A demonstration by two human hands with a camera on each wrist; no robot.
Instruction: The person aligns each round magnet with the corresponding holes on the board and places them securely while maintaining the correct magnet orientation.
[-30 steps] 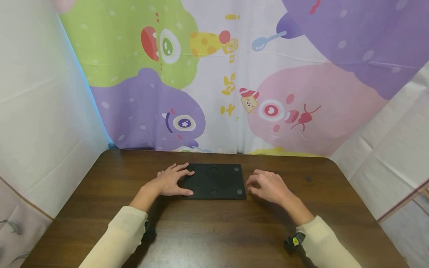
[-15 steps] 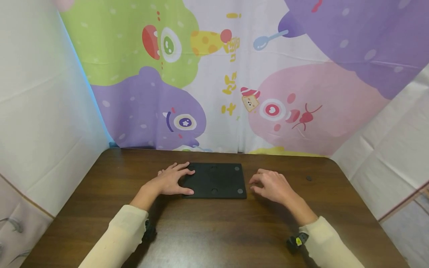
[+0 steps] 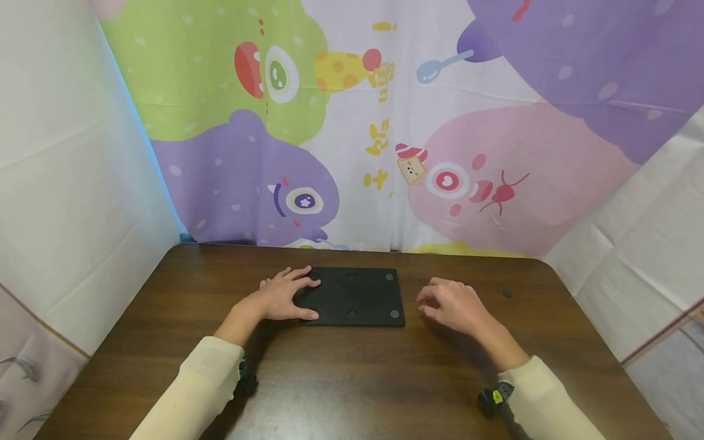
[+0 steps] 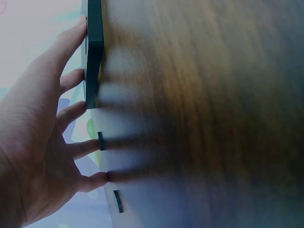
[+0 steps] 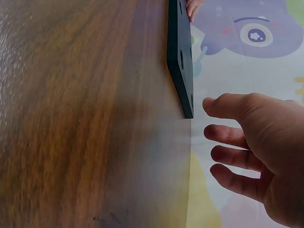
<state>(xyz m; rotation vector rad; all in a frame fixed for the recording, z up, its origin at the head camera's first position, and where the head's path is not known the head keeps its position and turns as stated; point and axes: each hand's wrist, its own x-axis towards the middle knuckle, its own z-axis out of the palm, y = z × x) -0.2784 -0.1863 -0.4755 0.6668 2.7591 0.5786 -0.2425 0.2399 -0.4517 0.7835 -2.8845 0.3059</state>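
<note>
A flat black rectangular board (image 3: 365, 294) lies on the table, with round recesses in its top. Grey discs (image 3: 394, 314) sit at its two right corners. My left hand (image 3: 277, 298) rests over the board's left end, fingers spread, thumb and index fingertip on its surface. In the left wrist view, a small dark disc (image 4: 100, 141) lies at one fingertip and another dark disc (image 4: 118, 201) lies past the little finger. To the right of the board hovers my right hand (image 3: 452, 305), fingers loosely bent and holding nothing; the right wrist view shows a gap between its fingertips and the board.
Farther right on the brown wooden table (image 3: 352, 379) lies a small dark disc (image 3: 507, 293). A curtain with cartoon figures (image 3: 374, 122) hangs along the table's back edge, and white cloth panels (image 3: 71, 153) stand at both sides.
My right hand has drawn back to the right, away from the board's right edge. The left hand and the board have stayed in place.
</note>
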